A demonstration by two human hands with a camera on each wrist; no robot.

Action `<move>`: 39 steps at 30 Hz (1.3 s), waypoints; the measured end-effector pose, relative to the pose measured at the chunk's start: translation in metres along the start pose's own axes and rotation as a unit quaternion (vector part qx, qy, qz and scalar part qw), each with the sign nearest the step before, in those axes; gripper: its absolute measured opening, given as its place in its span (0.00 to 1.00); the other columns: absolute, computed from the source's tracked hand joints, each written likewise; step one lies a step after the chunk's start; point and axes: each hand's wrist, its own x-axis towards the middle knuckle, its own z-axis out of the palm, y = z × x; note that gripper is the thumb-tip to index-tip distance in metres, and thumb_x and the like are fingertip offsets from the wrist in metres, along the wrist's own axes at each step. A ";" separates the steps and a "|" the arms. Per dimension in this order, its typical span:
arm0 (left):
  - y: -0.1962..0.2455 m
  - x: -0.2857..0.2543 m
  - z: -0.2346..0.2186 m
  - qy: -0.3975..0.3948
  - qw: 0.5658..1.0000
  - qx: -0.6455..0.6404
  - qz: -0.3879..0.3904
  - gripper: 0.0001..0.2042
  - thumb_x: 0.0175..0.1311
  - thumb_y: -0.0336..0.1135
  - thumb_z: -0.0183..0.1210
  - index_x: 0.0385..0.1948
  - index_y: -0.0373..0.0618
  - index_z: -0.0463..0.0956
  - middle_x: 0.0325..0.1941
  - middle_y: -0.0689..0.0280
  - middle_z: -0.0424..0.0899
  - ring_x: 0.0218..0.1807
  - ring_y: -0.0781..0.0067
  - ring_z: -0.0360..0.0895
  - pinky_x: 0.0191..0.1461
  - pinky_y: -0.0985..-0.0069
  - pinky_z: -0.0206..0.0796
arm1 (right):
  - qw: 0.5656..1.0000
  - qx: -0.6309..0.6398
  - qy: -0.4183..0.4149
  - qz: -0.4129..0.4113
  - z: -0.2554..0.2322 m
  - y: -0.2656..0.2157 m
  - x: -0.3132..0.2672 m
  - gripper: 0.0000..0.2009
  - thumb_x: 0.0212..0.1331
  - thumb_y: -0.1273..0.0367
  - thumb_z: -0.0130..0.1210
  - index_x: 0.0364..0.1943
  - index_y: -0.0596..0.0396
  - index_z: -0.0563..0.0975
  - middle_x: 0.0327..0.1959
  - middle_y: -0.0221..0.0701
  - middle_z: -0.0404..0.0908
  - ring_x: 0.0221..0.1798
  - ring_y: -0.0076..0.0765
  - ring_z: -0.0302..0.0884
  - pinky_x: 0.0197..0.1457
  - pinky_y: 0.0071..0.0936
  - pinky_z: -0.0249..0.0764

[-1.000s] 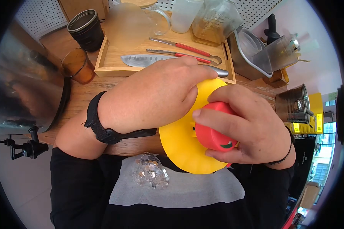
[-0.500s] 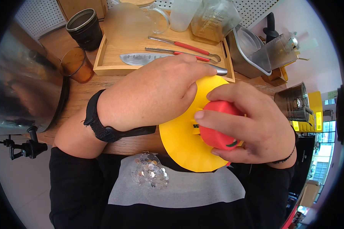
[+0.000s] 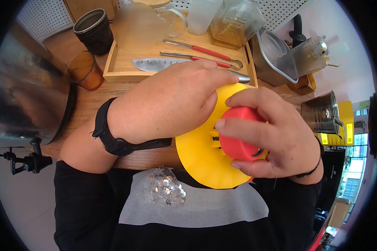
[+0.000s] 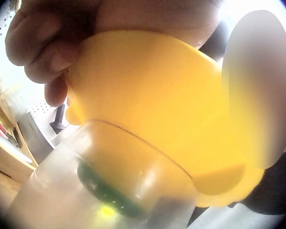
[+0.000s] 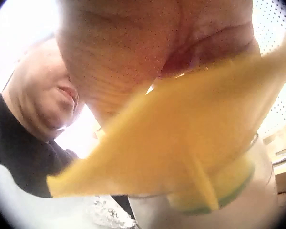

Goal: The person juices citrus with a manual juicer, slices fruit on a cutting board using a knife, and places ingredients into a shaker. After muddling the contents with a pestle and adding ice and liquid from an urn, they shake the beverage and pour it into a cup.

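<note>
A round yellow dish [image 3: 197, 159] with a wavy rim is in front of the person, with raised slots near its middle. My left hand [image 3: 176, 94] grips its far left edge; the left wrist view shows fingers [image 4: 57, 57] curled at the rim. My right hand [image 3: 280, 138] holds a red rounded knob [image 3: 238, 146] over the dish, fingers spread around it. Under the dish's yellow underside [image 4: 148, 81], a clear container [image 4: 52, 191] encloses its lower part, where a green band [image 4: 102, 186] shows through. In the head view the hands and dish hide this container.
Beyond the hands, a wooden tray [image 3: 109, 77] bears a knife [image 3: 155, 64], red-handled tongs [image 3: 209, 53] and glass jugs. An amber glass [image 3: 86, 71] and black cup [image 3: 94, 31] stand left. A grey bin [image 3: 272, 58] is right. Shiny discs [image 3: 167, 188] lie on a lap cloth [image 3: 222, 213].
The red knob and right hand have shifted slightly right and away from the person, and the knob's green mark has turned. More of the dish's slots shows. The left hand keeps its hold.
</note>
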 end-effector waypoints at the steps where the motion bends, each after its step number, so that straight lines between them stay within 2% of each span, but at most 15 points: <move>1: -0.001 0.000 0.000 0.000 1.000 0.000 0.000 0.18 0.61 0.23 0.48 0.53 0.41 0.74 0.43 0.53 0.78 0.47 0.51 0.77 0.51 0.66 0.69 | 0.999 0.000 -0.009 -0.031 0.000 0.001 -0.001 0.28 0.39 0.62 0.69 0.50 0.46 0.77 0.48 0.39 0.73 0.42 0.47 0.75 0.43 0.35 0.75; 2: -0.001 0.000 0.001 0.003 1.000 -0.001 0.003 0.18 0.61 0.23 0.48 0.53 0.41 0.74 0.44 0.53 0.78 0.47 0.51 0.77 0.51 0.66 0.69 | 0.998 0.001 -0.017 -0.061 0.001 0.002 -0.002 0.27 0.39 0.64 0.68 0.50 0.45 0.77 0.49 0.39 0.72 0.43 0.47 0.75 0.44 0.35 0.75; 6: -0.002 0.001 0.002 0.015 1.000 0.001 0.012 0.18 0.61 0.23 0.48 0.53 0.40 0.75 0.44 0.53 0.78 0.47 0.51 0.77 0.51 0.65 0.69 | 0.997 -0.021 -0.023 -0.067 0.001 0.000 -0.002 0.27 0.40 0.63 0.68 0.51 0.45 0.77 0.46 0.39 0.73 0.41 0.46 0.75 0.43 0.35 0.75; 8: -0.004 0.000 0.003 0.019 1.000 0.001 0.012 0.18 0.61 0.22 0.48 0.53 0.40 0.75 0.43 0.53 0.78 0.47 0.51 0.77 0.51 0.65 0.69 | 0.998 -0.036 -0.043 0.022 0.000 -0.008 -0.001 0.28 0.42 0.57 0.69 0.51 0.47 0.77 0.43 0.39 0.72 0.40 0.46 0.75 0.41 0.35 0.74; 11: -0.002 0.000 0.004 0.021 1.000 -0.005 0.014 0.18 0.60 0.22 0.47 0.52 0.40 0.75 0.43 0.53 0.78 0.48 0.51 0.77 0.51 0.65 0.69 | 0.997 -0.008 -0.022 0.075 0.006 -0.011 -0.002 0.30 0.43 0.52 0.68 0.52 0.48 0.76 0.41 0.40 0.72 0.39 0.46 0.75 0.40 0.35 0.74; 14: -0.003 0.000 0.006 0.025 1.000 -0.012 0.015 0.18 0.60 0.21 0.47 0.52 0.40 0.75 0.43 0.53 0.79 0.48 0.51 0.77 0.51 0.65 0.69 | 0.996 -0.011 -0.013 0.088 0.006 -0.006 -0.003 0.31 0.44 0.51 0.67 0.53 0.50 0.75 0.42 0.40 0.72 0.40 0.45 0.75 0.41 0.34 0.74; 18: -0.004 -0.001 0.005 0.033 0.999 -0.015 0.016 0.18 0.60 0.21 0.47 0.52 0.40 0.75 0.43 0.52 0.78 0.48 0.52 0.77 0.51 0.66 0.69 | 0.998 0.003 0.000 0.059 0.002 0.000 -0.003 0.30 0.42 0.56 0.69 0.54 0.48 0.75 0.44 0.40 0.73 0.42 0.46 0.76 0.43 0.34 0.75; 20: -0.004 0.000 0.004 0.026 1.000 -0.012 0.009 0.18 0.60 0.21 0.47 0.52 0.40 0.75 0.44 0.52 0.78 0.48 0.51 0.77 0.52 0.65 0.69 | 1.000 -0.012 0.004 -0.025 -0.002 0.002 -0.004 0.32 0.39 0.61 0.70 0.55 0.45 0.75 0.46 0.39 0.73 0.44 0.47 0.75 0.45 0.35 0.75; 24: -0.005 -0.001 0.004 0.018 1.000 -0.003 0.006 0.18 0.60 0.22 0.47 0.53 0.40 0.74 0.44 0.52 0.78 0.48 0.51 0.77 0.52 0.65 0.69 | 0.999 -0.006 -0.029 -0.033 -0.002 -0.001 -0.004 0.34 0.36 0.64 0.71 0.56 0.42 0.76 0.47 0.38 0.72 0.45 0.48 0.75 0.45 0.35 0.76; 27: -0.004 -0.001 0.004 0.027 1.000 -0.004 0.005 0.18 0.60 0.22 0.48 0.53 0.40 0.74 0.43 0.53 0.78 0.48 0.51 0.77 0.52 0.65 0.69 | 0.998 -0.030 -0.050 0.014 -0.002 -0.007 -0.003 0.33 0.38 0.59 0.71 0.56 0.45 0.75 0.45 0.38 0.73 0.43 0.47 0.76 0.44 0.34 0.75; 29: -0.004 0.000 0.004 0.028 1.000 -0.002 0.011 0.18 0.60 0.22 0.48 0.53 0.40 0.74 0.43 0.53 0.78 0.48 0.51 0.77 0.52 0.65 0.69 | 0.994 -0.010 -0.058 0.092 -0.002 -0.011 -0.003 0.34 0.39 0.55 0.71 0.56 0.48 0.75 0.43 0.38 0.73 0.41 0.46 0.76 0.42 0.34 0.75; 33: -0.002 0.000 0.003 0.017 1.000 -0.010 0.001 0.18 0.60 0.23 0.49 0.53 0.40 0.74 0.43 0.53 0.78 0.48 0.52 0.77 0.52 0.65 0.69 | 0.996 -0.014 -0.022 0.083 0.001 -0.005 -0.003 0.36 0.40 0.51 0.70 0.56 0.51 0.74 0.41 0.38 0.74 0.39 0.46 0.76 0.41 0.34 0.75; 36: -0.005 -0.001 0.004 0.024 1.000 -0.011 0.010 0.18 0.60 0.23 0.49 0.53 0.40 0.74 0.43 0.53 0.78 0.48 0.52 0.77 0.52 0.65 0.69 | 0.997 -0.001 -0.014 0.074 -0.003 -0.002 -0.005 0.35 0.39 0.55 0.72 0.56 0.49 0.74 0.43 0.39 0.73 0.41 0.46 0.76 0.42 0.34 0.75; 38: -0.003 0.000 0.002 0.019 1.000 -0.013 0.001 0.18 0.60 0.22 0.48 0.53 0.40 0.74 0.43 0.53 0.78 0.48 0.51 0.77 0.52 0.65 0.69 | 1.000 -0.019 0.015 0.004 -0.004 0.000 -0.007 0.35 0.37 0.59 0.72 0.57 0.46 0.75 0.45 0.40 0.73 0.42 0.47 0.76 0.43 0.35 0.75; 39: -0.002 0.001 0.002 0.013 1.000 -0.013 -0.005 0.18 0.60 0.22 0.48 0.53 0.40 0.74 0.43 0.53 0.78 0.48 0.51 0.77 0.52 0.65 0.69 | 1.000 -0.019 0.016 0.006 -0.004 0.000 -0.007 0.35 0.37 0.59 0.72 0.57 0.46 0.75 0.45 0.40 0.73 0.42 0.47 0.76 0.43 0.35 0.75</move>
